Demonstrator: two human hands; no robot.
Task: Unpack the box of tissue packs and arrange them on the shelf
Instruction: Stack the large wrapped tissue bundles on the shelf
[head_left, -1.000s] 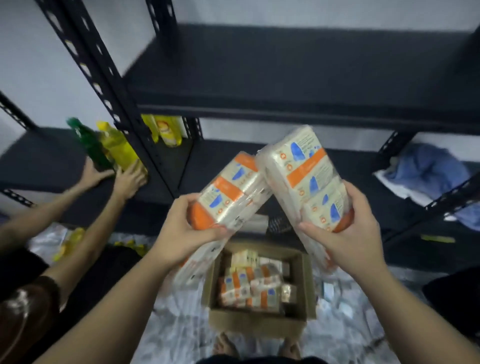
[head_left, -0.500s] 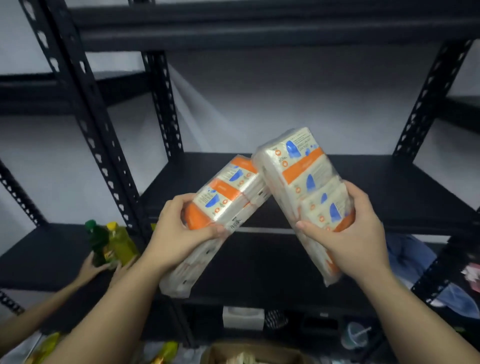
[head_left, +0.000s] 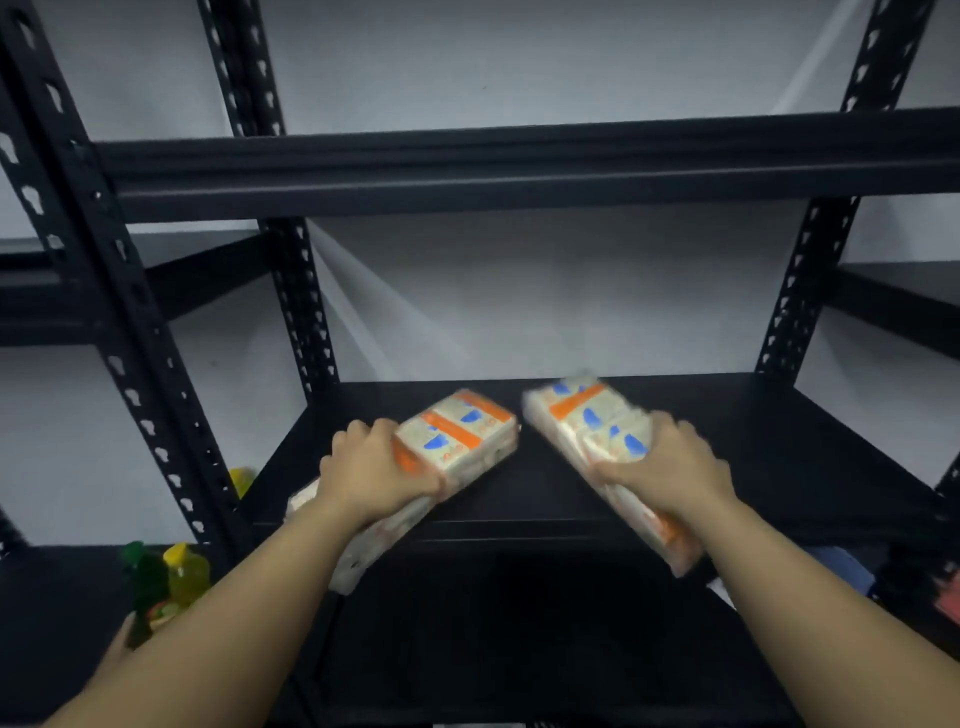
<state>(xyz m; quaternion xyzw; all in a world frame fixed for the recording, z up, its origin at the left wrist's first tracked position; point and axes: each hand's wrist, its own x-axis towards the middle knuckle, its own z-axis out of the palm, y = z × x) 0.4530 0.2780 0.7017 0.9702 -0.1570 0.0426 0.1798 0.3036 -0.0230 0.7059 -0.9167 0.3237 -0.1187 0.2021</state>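
Glossy plastic-wrapped tissue packs; matt black metal shelf.

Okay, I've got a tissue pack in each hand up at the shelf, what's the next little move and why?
Probably lower both packs flat onto the shelf board and push them toward the back. The left hand grips the left tissue pack and the right hand grips the right tissue pack; both packs are tilted, with their near ends hanging past the front edge.

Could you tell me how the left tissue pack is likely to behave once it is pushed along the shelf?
The left tissue pack looks soft and film-wrapped, so it will probably slide easily on the shelf. Its long, flat shape shouldn't roll. The left hand grips it alone, so it's likely light.
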